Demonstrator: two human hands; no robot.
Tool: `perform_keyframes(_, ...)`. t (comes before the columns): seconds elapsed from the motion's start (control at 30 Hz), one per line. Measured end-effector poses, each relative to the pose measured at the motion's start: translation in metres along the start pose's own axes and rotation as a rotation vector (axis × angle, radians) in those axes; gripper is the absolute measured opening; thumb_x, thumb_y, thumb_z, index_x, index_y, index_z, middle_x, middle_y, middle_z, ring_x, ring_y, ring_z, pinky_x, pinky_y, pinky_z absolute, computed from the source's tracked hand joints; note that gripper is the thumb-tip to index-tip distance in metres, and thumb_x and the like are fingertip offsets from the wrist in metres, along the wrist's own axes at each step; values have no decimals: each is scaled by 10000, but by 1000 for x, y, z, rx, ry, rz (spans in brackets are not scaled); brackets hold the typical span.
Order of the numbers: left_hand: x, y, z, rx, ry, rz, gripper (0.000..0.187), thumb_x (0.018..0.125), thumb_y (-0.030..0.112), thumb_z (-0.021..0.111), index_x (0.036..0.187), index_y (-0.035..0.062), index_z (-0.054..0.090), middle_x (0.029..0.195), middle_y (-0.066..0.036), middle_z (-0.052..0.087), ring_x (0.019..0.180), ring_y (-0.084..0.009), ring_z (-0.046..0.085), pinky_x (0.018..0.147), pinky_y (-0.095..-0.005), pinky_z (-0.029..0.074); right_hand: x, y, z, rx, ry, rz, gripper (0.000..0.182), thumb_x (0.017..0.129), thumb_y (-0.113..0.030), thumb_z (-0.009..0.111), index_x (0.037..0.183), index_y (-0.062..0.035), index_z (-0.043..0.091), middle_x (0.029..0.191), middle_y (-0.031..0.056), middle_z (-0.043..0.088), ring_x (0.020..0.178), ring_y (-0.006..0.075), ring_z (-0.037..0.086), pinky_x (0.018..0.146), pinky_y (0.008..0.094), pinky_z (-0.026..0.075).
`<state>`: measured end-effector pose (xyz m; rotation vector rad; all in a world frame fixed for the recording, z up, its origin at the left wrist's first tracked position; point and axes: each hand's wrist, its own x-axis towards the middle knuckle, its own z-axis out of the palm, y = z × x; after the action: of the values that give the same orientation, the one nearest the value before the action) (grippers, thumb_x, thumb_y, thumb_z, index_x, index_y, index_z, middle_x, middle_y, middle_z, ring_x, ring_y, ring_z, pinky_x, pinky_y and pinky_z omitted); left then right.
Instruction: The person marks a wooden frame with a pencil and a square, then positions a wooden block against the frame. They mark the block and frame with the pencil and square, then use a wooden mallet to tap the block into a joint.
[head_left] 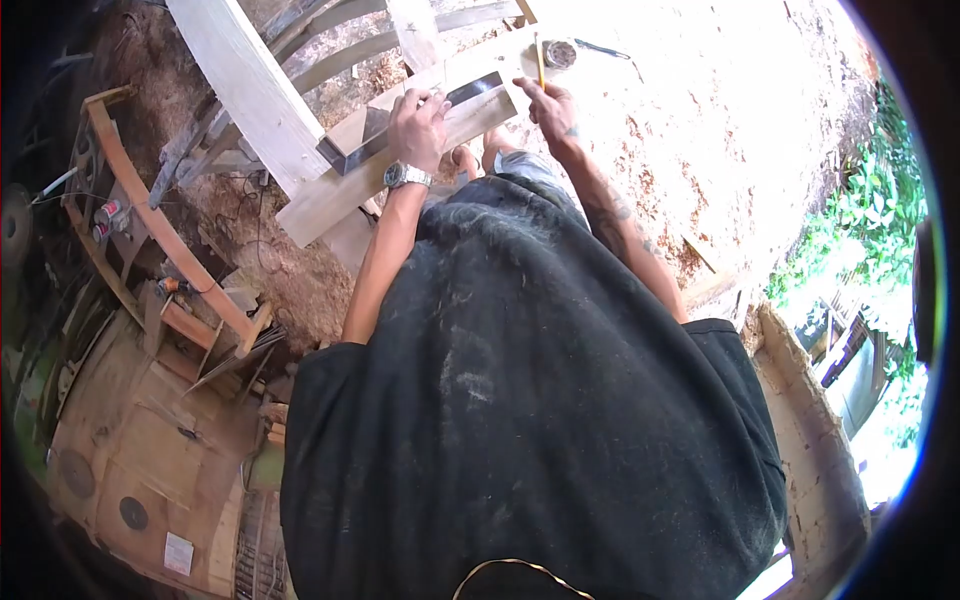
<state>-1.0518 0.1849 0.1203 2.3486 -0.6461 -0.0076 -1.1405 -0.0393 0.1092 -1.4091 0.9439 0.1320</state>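
A pale wooden board [320, 208] lies slanted in front of me, with a dark metal square [474, 88] along it. My left hand [418, 125], with a watch [405, 176] on its wrist, presses on the square and the board, fingers bent over them. Beyond the board's right end, my right hand [546, 105] holds a yellow pencil [541, 62] upright between closed fingers. A round roll-like object [560, 54] sits just past the pencil, beside a thin dark tool [600, 49].
A wide pale plank [245, 85] rises at the upper left, near curved wooden pieces [345, 62]. An orange-brown wooden frame [150, 205] stands at the left, above a wooden surface [130, 400] with dark discs. Green plants [880, 200] are at the right.
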Motion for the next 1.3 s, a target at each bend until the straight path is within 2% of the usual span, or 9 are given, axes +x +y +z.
perform_keyframes(0.03,-1,0,0,-3,-1,1,216,837,123,791,1052,108,794,961,-94,675,891,-311,657,781,-425,530,1,2,-2,191,-66,19,353,969,-347,694,1172,-69,771,685,-24,573,582,54,507,530,250,420)
perform_keyframes(0.27,-1,2,2,-3,0,-21,213,835,121,793,1048,113,797,959,-88,675,903,-308,652,791,-421,527,-3,13,11,-277,-18,-299,359,964,-284,625,1227,-70,742,784,45,697,649,119,585,610,307,477)
perform_keyframes(0.6,-2,-6,4,-2,7,-6,217,838,127,796,1054,113,801,962,-91,680,900,-304,661,797,-416,531,-7,-4,11,-409,-79,-323,359,944,-205,550,1171,6,733,735,118,669,651,152,588,620,335,477)
perform_keyframes(0.77,-2,-4,1,-1,1,-12,201,844,131,792,1042,98,798,968,-96,681,915,-307,663,807,-416,535,13,9,10,-162,54,-269,411,1000,-366,569,1088,-25,781,718,60,656,645,145,589,622,311,488)
perform_keyframes(0.83,-2,-5,0,2,-2,-9,191,846,134,791,1032,93,797,972,-96,681,920,-305,663,809,-418,535,18,6,6,-7,31,-180,585,1037,-558,511,998,-50,799,659,14,570,624,122,573,595,294,489)
perform_keyframes(0.93,-2,-7,0,5,-10,-12,179,849,137,788,1021,87,795,974,-96,682,923,-305,664,810,-423,534,4,-9,9,0,70,-215,653,1055,-593,442,952,-46,784,635,0,519,582,121,559,567,296,494)
perform_keyframes(1.1,-2,-10,0,-10,2,-15,178,851,140,784,1025,99,794,977,-92,684,929,-308,668,806,-426,538,-1,-11,22,96,-131,-185,465,1061,-446,538,945,-38,730,636,36,564,511,116,557,416,269,454)
perform_keyframes(1.2,-3,-8,2,-11,4,-18,168,847,139,770,1011,112,790,972,-79,676,929,-305,655,811,-427,538,-1,-11,28,128,-260,-266,472,1075,-427,532,970,3,694,601,37,571,442,119,549,447,256,473)
perform_keyframes(1.3,-4,-8,4,-10,9,-20,161,838,133,766,998,124,788,964,-70,671,927,-300,648,812,-424,538,1,-6,40,38,-234,-312,368,1050,-346,594,1030,-1,719,763,69,692,617,125,649,545,266,529)
